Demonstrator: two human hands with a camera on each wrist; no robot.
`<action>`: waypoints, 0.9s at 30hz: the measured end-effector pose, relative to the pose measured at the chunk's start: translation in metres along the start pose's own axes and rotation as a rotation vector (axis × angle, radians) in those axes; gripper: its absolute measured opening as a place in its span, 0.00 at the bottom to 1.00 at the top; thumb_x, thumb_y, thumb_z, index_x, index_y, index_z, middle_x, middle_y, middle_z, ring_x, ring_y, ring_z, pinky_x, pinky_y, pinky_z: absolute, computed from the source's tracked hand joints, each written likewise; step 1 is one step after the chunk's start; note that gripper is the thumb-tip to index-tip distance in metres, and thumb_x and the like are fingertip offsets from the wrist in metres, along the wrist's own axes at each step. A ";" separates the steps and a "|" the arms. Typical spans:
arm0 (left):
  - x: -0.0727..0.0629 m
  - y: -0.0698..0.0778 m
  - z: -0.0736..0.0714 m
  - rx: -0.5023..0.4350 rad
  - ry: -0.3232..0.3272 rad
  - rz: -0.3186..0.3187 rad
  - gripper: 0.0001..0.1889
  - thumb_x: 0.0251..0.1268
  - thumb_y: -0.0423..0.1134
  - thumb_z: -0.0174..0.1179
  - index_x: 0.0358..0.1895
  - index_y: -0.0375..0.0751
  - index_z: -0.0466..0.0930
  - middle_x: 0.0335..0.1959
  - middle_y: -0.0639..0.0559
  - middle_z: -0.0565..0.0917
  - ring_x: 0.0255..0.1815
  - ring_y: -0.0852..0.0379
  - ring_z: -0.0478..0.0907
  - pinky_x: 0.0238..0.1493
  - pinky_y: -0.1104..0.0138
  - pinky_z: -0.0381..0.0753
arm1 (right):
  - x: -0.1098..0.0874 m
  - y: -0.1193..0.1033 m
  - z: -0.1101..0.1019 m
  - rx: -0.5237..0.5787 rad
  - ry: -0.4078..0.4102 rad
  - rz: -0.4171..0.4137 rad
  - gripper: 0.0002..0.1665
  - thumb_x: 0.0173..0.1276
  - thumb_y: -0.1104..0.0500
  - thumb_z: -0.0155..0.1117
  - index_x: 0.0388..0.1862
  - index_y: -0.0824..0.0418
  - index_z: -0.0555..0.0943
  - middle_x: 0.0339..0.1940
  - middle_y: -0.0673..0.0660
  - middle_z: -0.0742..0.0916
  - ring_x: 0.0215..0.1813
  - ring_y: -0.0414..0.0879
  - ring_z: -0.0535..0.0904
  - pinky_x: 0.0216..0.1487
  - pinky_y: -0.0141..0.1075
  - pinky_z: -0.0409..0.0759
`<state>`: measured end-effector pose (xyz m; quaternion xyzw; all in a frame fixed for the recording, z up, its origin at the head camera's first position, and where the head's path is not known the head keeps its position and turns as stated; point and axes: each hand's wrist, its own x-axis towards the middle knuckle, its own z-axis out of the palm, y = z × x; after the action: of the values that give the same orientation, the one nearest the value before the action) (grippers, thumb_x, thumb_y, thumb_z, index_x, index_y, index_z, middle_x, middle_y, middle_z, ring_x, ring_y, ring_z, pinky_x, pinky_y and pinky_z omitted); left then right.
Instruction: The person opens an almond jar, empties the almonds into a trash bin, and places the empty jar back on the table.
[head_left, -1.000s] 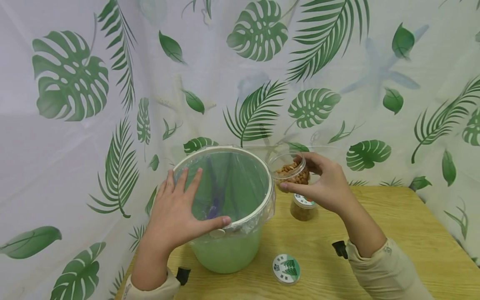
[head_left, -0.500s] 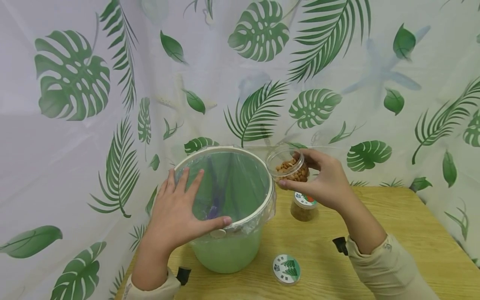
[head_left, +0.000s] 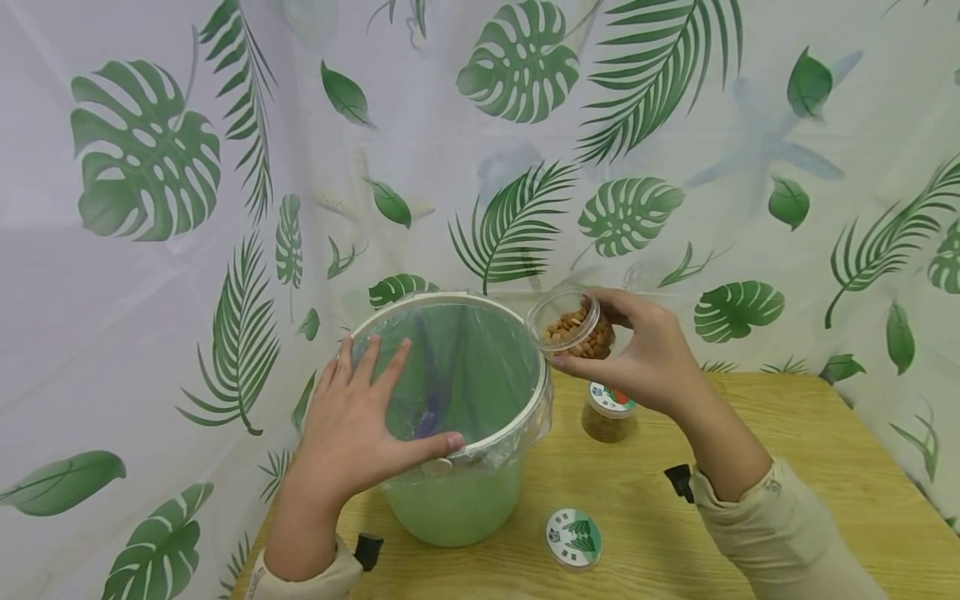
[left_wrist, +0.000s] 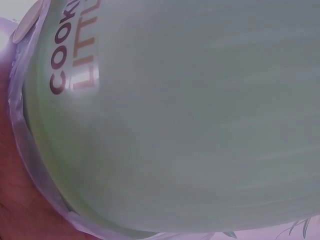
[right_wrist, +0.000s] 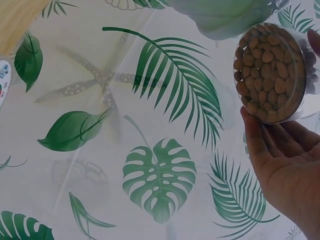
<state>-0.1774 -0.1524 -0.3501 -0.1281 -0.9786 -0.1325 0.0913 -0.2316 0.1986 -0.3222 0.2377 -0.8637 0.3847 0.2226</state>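
Note:
A light green bucket [head_left: 465, 508], lined with a clear plastic bag, stands on the table. My left hand [head_left: 348, 437] rests on its rim with fingers spread and straight. In the left wrist view the side of the bucket [left_wrist: 175, 125] fills most of the picture, with printed letters at the upper left. My right hand [head_left: 652, 358] grips a clear lidless jar [head_left: 562, 317], tilted with its mouth toward the bucket's right rim. Brown almonds [head_left: 588, 335] lie inside the jar. Through its base, the right wrist view shows the almonds [right_wrist: 270, 75] packed together.
Below the right hand, a second lidded jar [head_left: 607, 421] stands on the wooden table [head_left: 810, 467]. A round white-and-green lid [head_left: 573, 537] lies in front of the bucket. A leaf-patterned curtain [head_left: 675, 125] hangs behind and to the left.
My right hand has moved slightly left and up with the jar, and the jar's mouth has come closer over the bucket's rim. The left hand has stayed in place.

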 end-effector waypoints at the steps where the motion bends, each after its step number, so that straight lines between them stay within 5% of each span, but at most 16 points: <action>1: 0.000 0.000 0.000 0.000 -0.001 0.000 0.67 0.47 0.92 0.52 0.88 0.62 0.44 0.88 0.37 0.49 0.89 0.31 0.31 0.85 0.35 0.43 | 0.001 0.000 0.000 -0.001 -0.002 -0.006 0.44 0.50 0.52 0.91 0.66 0.59 0.83 0.54 0.55 0.91 0.55 0.47 0.86 0.60 0.29 0.81; 6: 0.000 0.000 0.000 0.001 0.007 0.005 0.66 0.48 0.91 0.53 0.88 0.62 0.46 0.88 0.36 0.50 0.89 0.31 0.32 0.85 0.34 0.44 | 0.004 -0.001 0.001 -0.008 -0.008 -0.029 0.46 0.49 0.53 0.92 0.67 0.60 0.82 0.55 0.55 0.90 0.54 0.46 0.85 0.53 0.19 0.78; 27: 0.000 0.000 0.000 -0.003 0.010 0.003 0.67 0.47 0.92 0.52 0.88 0.61 0.47 0.88 0.37 0.50 0.89 0.33 0.32 0.85 0.35 0.43 | 0.011 -0.009 0.006 -0.077 0.014 -0.132 0.50 0.50 0.53 0.92 0.71 0.65 0.79 0.59 0.60 0.87 0.53 0.49 0.85 0.47 0.21 0.81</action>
<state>-0.1770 -0.1522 -0.3499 -0.1291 -0.9778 -0.1344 0.0961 -0.2368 0.1858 -0.3146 0.2824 -0.8588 0.3373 0.2627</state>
